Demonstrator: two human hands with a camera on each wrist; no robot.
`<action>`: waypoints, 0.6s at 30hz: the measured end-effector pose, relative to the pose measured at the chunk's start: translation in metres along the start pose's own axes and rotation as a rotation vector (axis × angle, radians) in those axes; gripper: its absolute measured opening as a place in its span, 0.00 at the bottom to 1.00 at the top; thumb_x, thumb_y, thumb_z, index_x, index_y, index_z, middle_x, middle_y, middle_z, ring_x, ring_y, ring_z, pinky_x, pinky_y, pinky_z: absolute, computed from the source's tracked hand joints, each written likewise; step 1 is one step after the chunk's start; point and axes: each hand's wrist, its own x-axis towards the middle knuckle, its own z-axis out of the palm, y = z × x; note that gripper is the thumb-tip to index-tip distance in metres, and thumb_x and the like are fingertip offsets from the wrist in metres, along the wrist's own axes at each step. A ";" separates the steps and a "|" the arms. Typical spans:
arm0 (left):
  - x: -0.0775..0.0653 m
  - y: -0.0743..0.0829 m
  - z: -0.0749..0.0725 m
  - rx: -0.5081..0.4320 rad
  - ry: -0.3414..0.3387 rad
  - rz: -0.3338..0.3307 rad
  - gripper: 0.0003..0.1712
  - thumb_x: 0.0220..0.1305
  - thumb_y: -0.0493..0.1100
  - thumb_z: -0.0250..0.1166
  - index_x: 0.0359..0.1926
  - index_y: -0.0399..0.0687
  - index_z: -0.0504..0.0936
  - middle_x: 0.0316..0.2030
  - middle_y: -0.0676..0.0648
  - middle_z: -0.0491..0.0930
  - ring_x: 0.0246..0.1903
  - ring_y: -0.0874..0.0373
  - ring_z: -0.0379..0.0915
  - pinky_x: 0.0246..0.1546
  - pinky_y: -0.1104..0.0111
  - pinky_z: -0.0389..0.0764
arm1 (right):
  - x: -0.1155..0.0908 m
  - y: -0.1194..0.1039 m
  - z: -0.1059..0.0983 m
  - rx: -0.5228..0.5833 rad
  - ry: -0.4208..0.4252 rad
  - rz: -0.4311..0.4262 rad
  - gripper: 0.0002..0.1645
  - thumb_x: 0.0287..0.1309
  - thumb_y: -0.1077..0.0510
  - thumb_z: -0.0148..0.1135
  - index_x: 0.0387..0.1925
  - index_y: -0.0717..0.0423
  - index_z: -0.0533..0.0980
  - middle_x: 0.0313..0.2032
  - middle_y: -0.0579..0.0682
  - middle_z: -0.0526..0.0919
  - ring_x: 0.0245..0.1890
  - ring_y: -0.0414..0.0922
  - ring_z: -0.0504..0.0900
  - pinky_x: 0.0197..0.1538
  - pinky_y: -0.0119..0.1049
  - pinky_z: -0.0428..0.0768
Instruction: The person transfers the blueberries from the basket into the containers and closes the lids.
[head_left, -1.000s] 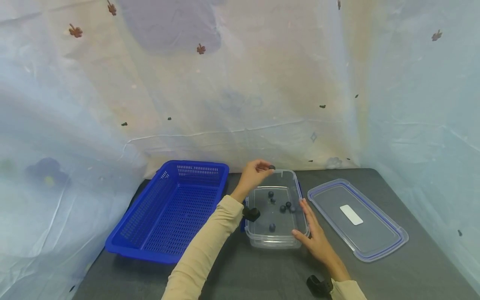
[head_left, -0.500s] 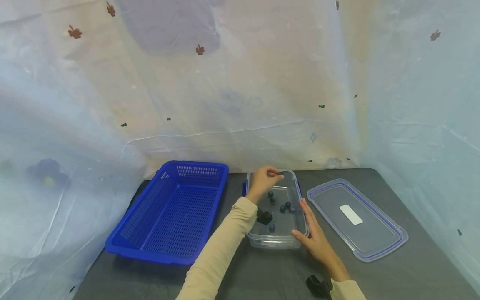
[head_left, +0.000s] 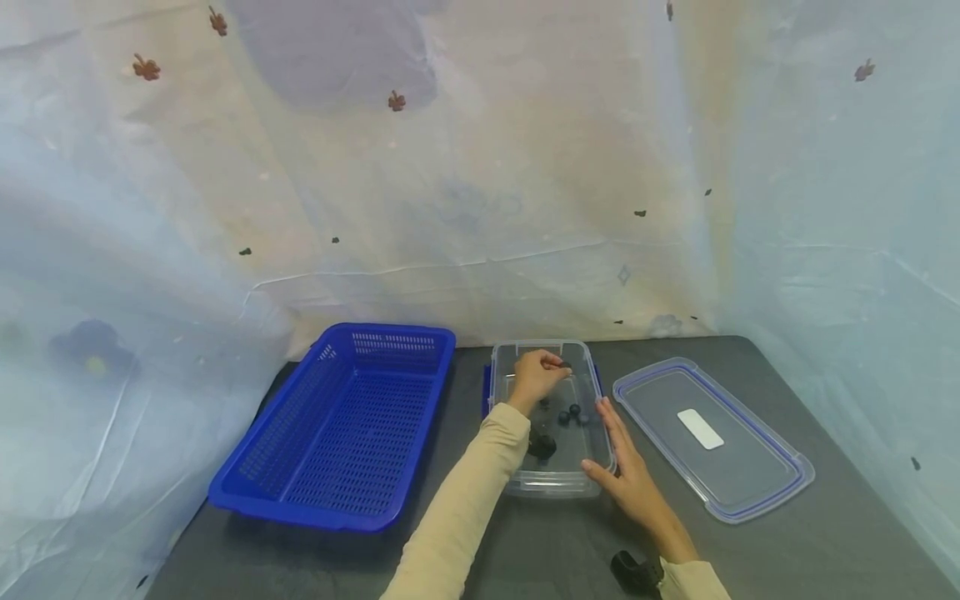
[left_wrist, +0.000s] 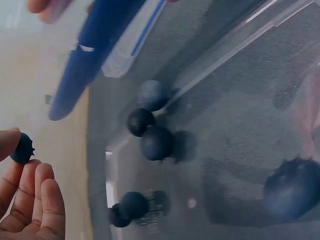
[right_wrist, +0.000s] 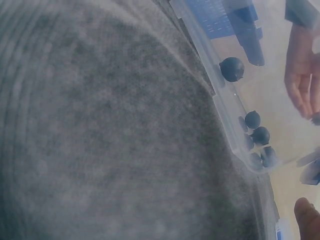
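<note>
Between thumb and fingertips my left hand (head_left: 537, 379) pinches a blueberry (left_wrist: 21, 149), held over the far part of a clear plastic box (head_left: 555, 483). Several loose blueberries (left_wrist: 157, 143) lie on the box floor, some in a small cluster; in the head view my left arm and wrist camera hide part of them. My right hand (head_left: 636, 483) lies along the box's right wall, fingers extended and thumb spread toward the near right corner. In the right wrist view, blueberries (right_wrist: 232, 69) show through the clear wall, and only a thumb tip (right_wrist: 306, 215) appears.
A blue perforated basket (head_left: 420, 450) stands left of the box on the dark grey table (head_left: 300, 562). To the right lies a clear lid (head_left: 750, 483) with a blue seal and white label. A patterned curtain (head_left: 480, 208) rises behind and at both sides.
My left hand has moved right and nearer, from the box's far left rim to over its inside, still pinching the blueberry. My right hand has stayed at the box's right side.
</note>
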 end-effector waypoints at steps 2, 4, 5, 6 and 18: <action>0.000 -0.002 0.004 0.011 0.010 -0.015 0.10 0.54 0.39 0.74 0.35 0.40 0.85 0.28 0.49 0.82 0.26 0.60 0.76 0.26 0.72 0.76 | 0.000 0.000 0.000 -0.004 -0.002 0.004 0.48 0.49 0.69 0.64 0.70 0.73 0.53 0.71 0.68 0.50 0.68 0.70 0.51 0.63 0.61 0.54; 0.000 -0.006 0.009 0.026 0.017 -0.022 0.09 0.53 0.38 0.75 0.34 0.40 0.85 0.27 0.49 0.82 0.26 0.61 0.76 0.26 0.73 0.76 | -0.001 0.001 0.000 -0.006 0.000 0.007 0.48 0.50 0.69 0.64 0.70 0.73 0.53 0.71 0.67 0.50 0.68 0.69 0.51 0.66 0.48 0.53; 0.000 -0.007 0.010 0.034 0.018 -0.025 0.09 0.52 0.38 0.75 0.34 0.40 0.85 0.27 0.50 0.82 0.26 0.61 0.76 0.27 0.72 0.76 | -0.001 0.001 0.000 -0.007 0.001 0.006 0.48 0.50 0.69 0.64 0.70 0.73 0.53 0.71 0.67 0.50 0.68 0.69 0.51 0.67 0.40 0.52; 0.000 -0.008 0.012 0.036 0.020 -0.029 0.09 0.52 0.38 0.75 0.33 0.40 0.85 0.27 0.50 0.82 0.26 0.61 0.76 0.27 0.73 0.76 | -0.001 0.001 0.000 -0.006 0.003 0.003 0.48 0.50 0.69 0.64 0.70 0.72 0.53 0.71 0.67 0.50 0.68 0.69 0.51 0.66 0.35 0.51; 0.001 -0.024 0.021 0.127 -0.022 0.017 0.06 0.51 0.34 0.75 0.29 0.37 0.86 0.25 0.47 0.83 0.25 0.59 0.77 0.27 0.72 0.77 | -0.001 0.003 0.000 0.001 0.004 -0.007 0.48 0.49 0.69 0.64 0.70 0.71 0.53 0.71 0.67 0.50 0.67 0.70 0.51 0.63 0.22 0.48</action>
